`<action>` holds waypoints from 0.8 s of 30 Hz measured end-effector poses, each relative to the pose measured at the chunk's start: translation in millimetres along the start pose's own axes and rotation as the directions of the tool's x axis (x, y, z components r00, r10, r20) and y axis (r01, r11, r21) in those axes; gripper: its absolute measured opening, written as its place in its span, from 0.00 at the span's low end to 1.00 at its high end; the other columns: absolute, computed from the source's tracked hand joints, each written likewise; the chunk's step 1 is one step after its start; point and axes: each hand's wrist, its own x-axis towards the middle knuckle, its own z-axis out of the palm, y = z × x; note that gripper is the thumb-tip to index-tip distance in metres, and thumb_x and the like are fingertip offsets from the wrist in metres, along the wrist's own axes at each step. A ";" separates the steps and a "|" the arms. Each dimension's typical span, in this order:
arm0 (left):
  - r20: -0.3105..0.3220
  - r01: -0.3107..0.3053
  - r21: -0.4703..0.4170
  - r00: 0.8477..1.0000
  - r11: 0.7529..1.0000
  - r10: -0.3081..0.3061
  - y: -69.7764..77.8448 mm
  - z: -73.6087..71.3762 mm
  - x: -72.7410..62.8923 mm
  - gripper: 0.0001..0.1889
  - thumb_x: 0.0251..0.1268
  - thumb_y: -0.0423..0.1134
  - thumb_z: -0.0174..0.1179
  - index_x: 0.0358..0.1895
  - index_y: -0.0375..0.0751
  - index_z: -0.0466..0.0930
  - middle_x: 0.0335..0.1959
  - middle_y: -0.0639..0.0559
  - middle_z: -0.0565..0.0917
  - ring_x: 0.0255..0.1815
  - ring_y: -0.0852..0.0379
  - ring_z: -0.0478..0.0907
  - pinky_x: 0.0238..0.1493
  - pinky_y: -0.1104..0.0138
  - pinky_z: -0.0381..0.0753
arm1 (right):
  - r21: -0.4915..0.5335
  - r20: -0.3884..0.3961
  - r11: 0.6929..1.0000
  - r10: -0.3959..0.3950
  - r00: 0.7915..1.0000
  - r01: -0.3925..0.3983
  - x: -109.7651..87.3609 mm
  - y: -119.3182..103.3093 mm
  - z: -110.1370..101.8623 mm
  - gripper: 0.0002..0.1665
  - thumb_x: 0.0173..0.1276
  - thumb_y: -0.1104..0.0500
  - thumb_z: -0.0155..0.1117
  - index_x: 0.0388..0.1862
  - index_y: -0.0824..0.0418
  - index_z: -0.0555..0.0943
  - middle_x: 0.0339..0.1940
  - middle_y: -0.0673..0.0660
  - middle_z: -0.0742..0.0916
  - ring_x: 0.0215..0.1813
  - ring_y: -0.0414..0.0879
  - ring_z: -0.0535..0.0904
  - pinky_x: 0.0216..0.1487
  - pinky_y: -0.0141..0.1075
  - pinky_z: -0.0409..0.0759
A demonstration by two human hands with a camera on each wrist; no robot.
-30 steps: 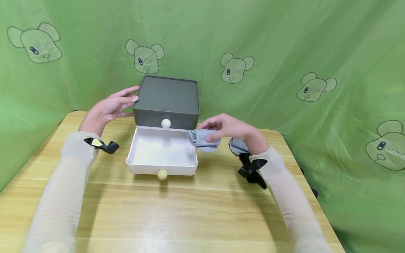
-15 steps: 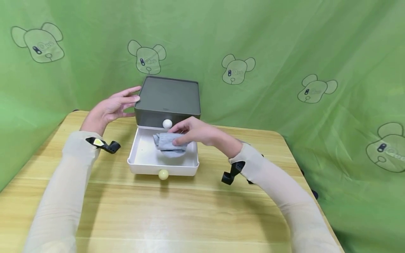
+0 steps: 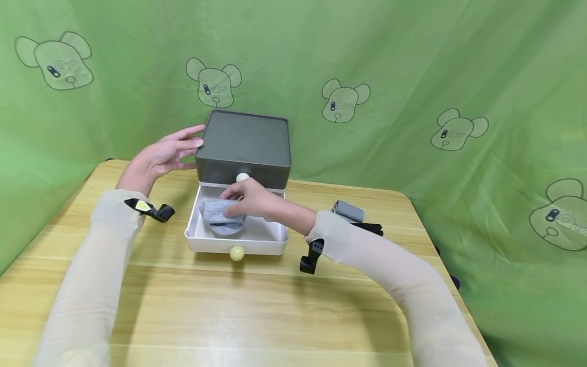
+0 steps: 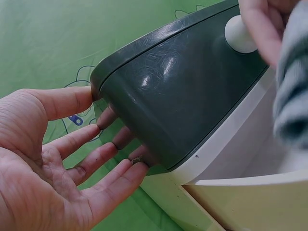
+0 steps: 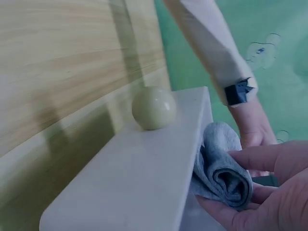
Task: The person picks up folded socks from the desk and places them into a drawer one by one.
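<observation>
My right hand (image 3: pixel 252 199) pinches a rolled light grey-blue cloth (image 3: pixel 215 211) between thumb and fingers. The cloth is at the left part of the pulled-out white drawer (image 3: pixel 266 232), inside its walls; whether it touches the floor of the drawer I cannot tell. Its spiral end (image 5: pixel 231 185) shows in the right wrist view. Above that drawer sits the dark grey upper drawer of the box (image 3: pixel 247 137), pushed in, with a white knob (image 4: pixel 240 34). My left hand (image 3: pixel 167 153) rests its extended fingertips and thumb against the left side of this box.
On the wooden table (image 3: pixel 220 316), right of the box, lie a rolled grey cloth (image 3: pixel 348 210) and a black item (image 3: pixel 370 227) partly behind my right sleeve. A yellowish knob (image 3: pixel 236 253) juts from the open drawer's front. A green curtain (image 3: pixel 390 61) hangs behind.
My right hand has carried the rolled cloth leftward from beside the drawer to over and into its left part. The grey roll on the table is uncovered again. My left hand stays put.
</observation>
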 end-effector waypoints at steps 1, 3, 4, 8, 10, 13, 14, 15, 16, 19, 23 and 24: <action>0.001 -0.001 0.001 1.000 1.000 0.001 0.1 0.0 0.1 0.38 0.78 0.40 0.54 0.83 0.61 0.46 0.85 0.49 0.46 0.84 0.47 0.48 0.83 0.40 0.46 | -0.011 -0.003 1.000 0.003 1.000 -0.003 2.4 -0.4 2.3 0.19 0.65 0.67 0.72 0.56 0.65 0.85 0.51 0.58 0.87 0.49 0.41 0.77 0.47 0.25 0.78; 0.003 -0.003 0.006 1.000 1.000 0.003 0.3 0.8 0.2 0.37 0.79 0.39 0.53 0.83 0.60 0.46 0.86 0.48 0.46 0.84 0.47 0.48 0.83 0.40 0.47 | -0.024 0.002 1.000 0.014 1.000 -0.014 5.7 -2.0 5.4 0.20 0.66 0.68 0.71 0.57 0.65 0.84 0.52 0.58 0.87 0.49 0.41 0.76 0.48 0.26 0.77; 0.005 -0.003 0.007 1.000 1.000 0.003 0.5 1.0 0.2 0.37 0.79 0.39 0.53 0.83 0.60 0.46 0.86 0.48 0.46 0.85 0.46 0.47 0.83 0.40 0.47 | -0.026 0.008 0.999 0.023 1.000 -0.023 7.2 -2.6 6.5 0.20 0.66 0.68 0.70 0.58 0.65 0.84 0.53 0.59 0.86 0.49 0.42 0.75 0.49 0.26 0.77; 0.005 -0.002 0.000 1.000 1.000 0.002 0.8 1.4 0.3 0.37 0.79 0.39 0.53 0.83 0.60 0.46 0.86 0.48 0.46 0.84 0.46 0.48 0.83 0.40 0.47 | -0.044 0.026 0.999 0.033 0.999 -0.032 12.8 -2.3 10.1 0.21 0.67 0.71 0.66 0.60 0.66 0.81 0.53 0.60 0.85 0.49 0.42 0.75 0.48 0.26 0.77; 0.004 -0.001 -0.002 1.000 1.000 0.001 0.8 1.3 0.3 0.37 0.79 0.39 0.54 0.83 0.60 0.46 0.86 0.48 0.46 0.84 0.47 0.48 0.83 0.40 0.47 | -0.056 0.019 0.998 0.029 0.999 -0.028 15.0 -0.8 12.1 0.22 0.67 0.73 0.64 0.61 0.66 0.81 0.53 0.61 0.84 0.48 0.42 0.74 0.46 0.26 0.76; 0.005 -0.002 0.002 1.000 1.000 0.002 0.4 0.9 0.3 0.37 0.79 0.39 0.53 0.83 0.61 0.46 0.86 0.48 0.46 0.84 0.47 0.48 0.83 0.40 0.47 | -0.088 0.001 0.996 0.020 1.000 -0.019 18.6 3.5 15.4 0.22 0.67 0.73 0.63 0.60 0.66 0.81 0.52 0.61 0.84 0.48 0.42 0.74 0.44 0.24 0.75; 0.005 -0.002 0.001 1.000 1.000 0.002 0.1 0.7 0.4 0.37 0.79 0.39 0.53 0.83 0.61 0.46 0.86 0.48 0.46 0.84 0.47 0.48 0.83 0.40 0.47 | -0.095 -0.004 0.995 0.017 1.000 -0.017 19.6 5.0 16.5 0.22 0.67 0.73 0.64 0.60 0.66 0.81 0.52 0.61 0.84 0.47 0.42 0.74 0.43 0.24 0.74; 0.006 -0.001 0.001 1.000 1.000 0.001 -0.1 0.4 0.3 0.37 0.78 0.39 0.54 0.83 0.61 0.46 0.86 0.49 0.46 0.84 0.47 0.48 0.83 0.40 0.47 | -0.105 -0.008 0.994 0.014 1.000 -0.014 20.7 6.7 17.5 0.22 0.67 0.73 0.64 0.60 0.65 0.81 0.51 0.62 0.84 0.47 0.42 0.74 0.42 0.24 0.74; 0.006 0.000 -0.002 1.000 1.000 0.000 -0.4 0.4 0.3 0.37 0.78 0.39 0.54 0.83 0.61 0.46 0.86 0.49 0.46 0.84 0.47 0.49 0.83 0.40 0.47 | -0.118 -0.010 0.993 0.009 1.000 -0.011 21.6 8.2 18.5 0.22 0.67 0.72 0.64 0.60 0.65 0.81 0.51 0.61 0.84 0.46 0.42 0.73 0.42 0.24 0.73; 0.006 -0.001 0.001 1.000 1.000 0.001 -1.0 0.2 0.3 0.37 0.78 0.39 0.54 0.83 0.61 0.46 0.85 0.48 0.47 0.82 0.49 0.51 0.83 0.40 0.47 | -0.142 -0.015 0.990 -0.003 1.000 0.000 23.9 11.5 20.6 0.21 0.67 0.72 0.65 0.59 0.65 0.81 0.51 0.62 0.85 0.46 0.42 0.73 0.41 0.23 0.73; 0.002 -0.003 -0.005 1.000 1.000 0.003 -1.3 0.0 0.3 0.37 0.78 0.39 0.54 0.83 0.61 0.47 0.85 0.48 0.48 0.81 0.49 0.53 0.83 0.40 0.47 | -0.155 -0.016 0.988 -0.019 1.000 0.016 26.4 13.2 21.4 0.21 0.67 0.71 0.66 0.59 0.65 0.81 0.53 0.63 0.86 0.48 0.42 0.75 0.43 0.23 0.74; 0.003 -0.003 -0.005 1.000 1.000 0.003 -1.2 -0.2 0.1 0.37 0.78 0.39 0.54 0.83 0.61 0.47 0.85 0.48 0.47 0.81 0.50 0.52 0.83 0.40 0.47 | -0.153 -0.015 0.988 -0.020 1.000 0.017 26.5 13.1 21.3 0.21 0.66 0.71 0.66 0.59 0.65 0.81 0.54 0.63 0.86 0.49 0.43 0.76 0.44 0.24 0.75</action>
